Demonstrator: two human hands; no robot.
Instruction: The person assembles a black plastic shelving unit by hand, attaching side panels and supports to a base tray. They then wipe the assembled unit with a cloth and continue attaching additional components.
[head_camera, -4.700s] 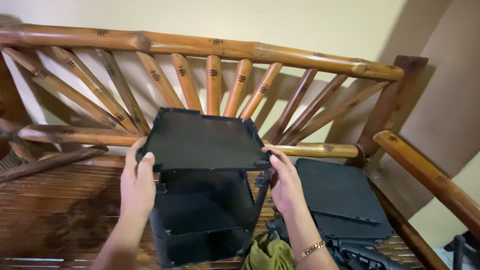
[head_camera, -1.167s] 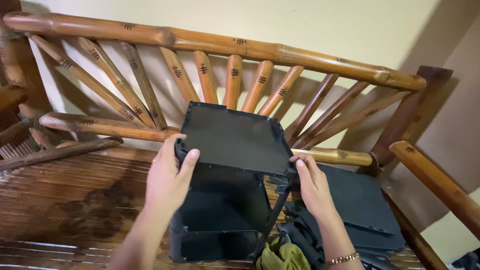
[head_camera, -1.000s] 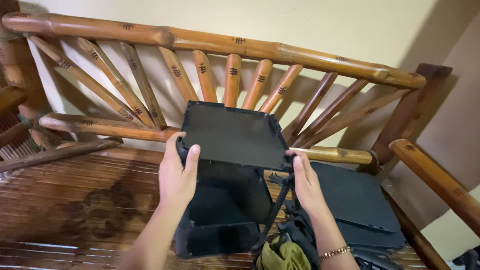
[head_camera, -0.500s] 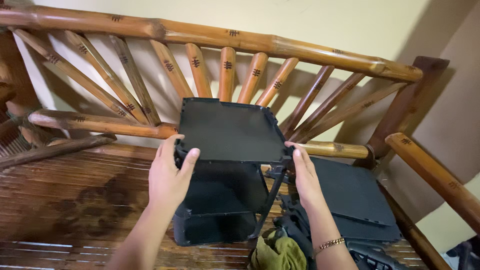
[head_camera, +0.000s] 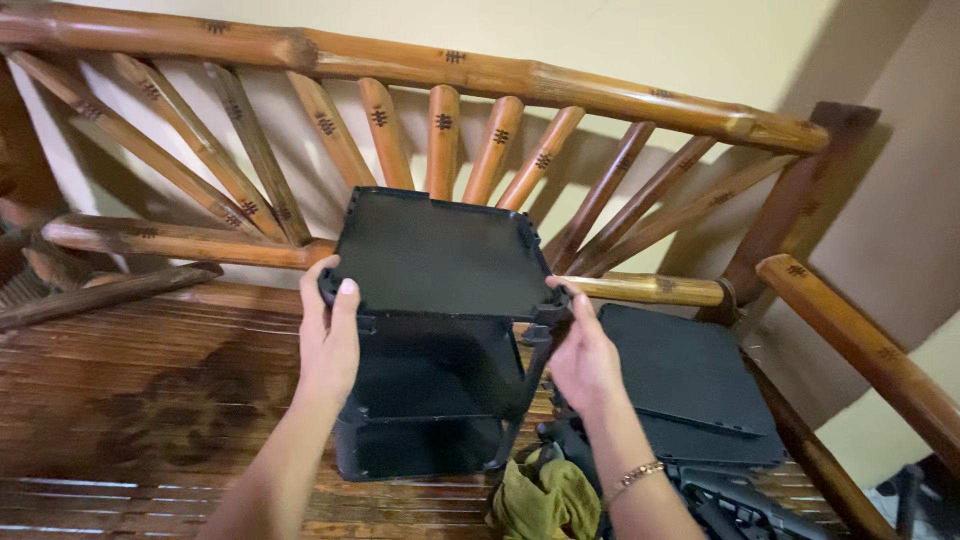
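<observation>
Meanwhile, the black shelf unit (head_camera: 435, 330) on the bamboo bench (head_camera: 150, 400) has barely shifted since half a second ago — its top tray is still gripped at both front corners, left hand (head_camera: 330, 340) at 9 o'clock, right hand (head_camera: 582, 358) at 3 o'clock, fingers curled on the rim — so the fitting seems unfinished.

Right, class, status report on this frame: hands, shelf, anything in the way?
Left hand, right hand gripping black shelf top. Rack upright on bamboo bench. Green cloth at base.

Bamboo bench (head_camera: 150, 400) with fanned backrest slats against a pale, perhaps yellowish wall (head_camera: 640, 40).
</observation>
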